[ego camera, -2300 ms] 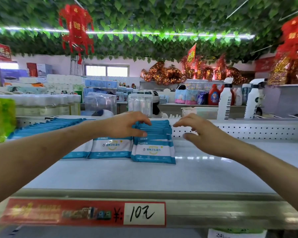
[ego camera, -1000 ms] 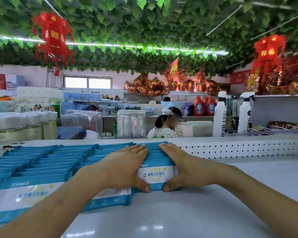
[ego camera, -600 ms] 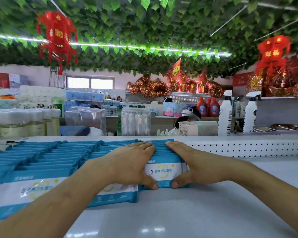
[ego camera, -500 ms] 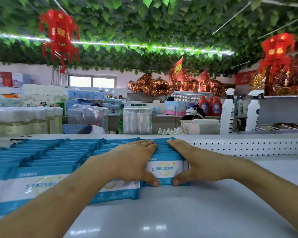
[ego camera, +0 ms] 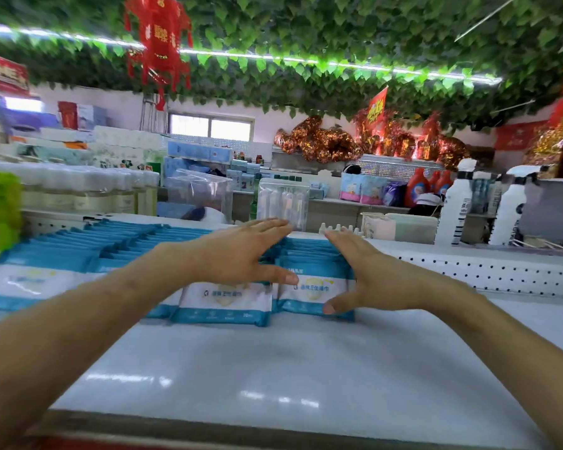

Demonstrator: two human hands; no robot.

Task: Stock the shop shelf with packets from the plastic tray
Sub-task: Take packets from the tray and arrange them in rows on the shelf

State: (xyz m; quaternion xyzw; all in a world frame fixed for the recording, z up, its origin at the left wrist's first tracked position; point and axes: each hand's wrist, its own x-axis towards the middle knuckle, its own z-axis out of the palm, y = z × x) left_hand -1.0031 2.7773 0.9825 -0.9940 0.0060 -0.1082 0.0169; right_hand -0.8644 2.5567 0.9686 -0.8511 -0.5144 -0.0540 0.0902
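Shelf surface [ego camera: 273, 368] nearer than both wrists shows plain white with light reflections. Ahead of it, the left hand [ego camera: 238, 258] and right hand [ego camera: 371, 277] are extended with fingers straight and thumbs spread; neither curls round anything. Between the two palms sits the end row of packets [ego camera: 316, 287], blue and white, leaning one behind another toward the fingertips. The right thumb lies at the front packet's lower corner. The left hand appears raised over the row's other side. Whether either palm touches the row cannot be told. Just outside the left hand stands a neighbouring row [ego camera: 225, 300], and further rows [ego camera: 62, 254] extend away from that hand. Outside the right hand, only white shelf surface shows. Beyond the fingertips runs the perforated back rail [ego camera: 468, 271].

Status, as a judgement: several rows are placed, and the end row looks seated and squared. The span outside the right hand is left to fill. The plastic tray is not in view, so remaining stock cannot be assessed.
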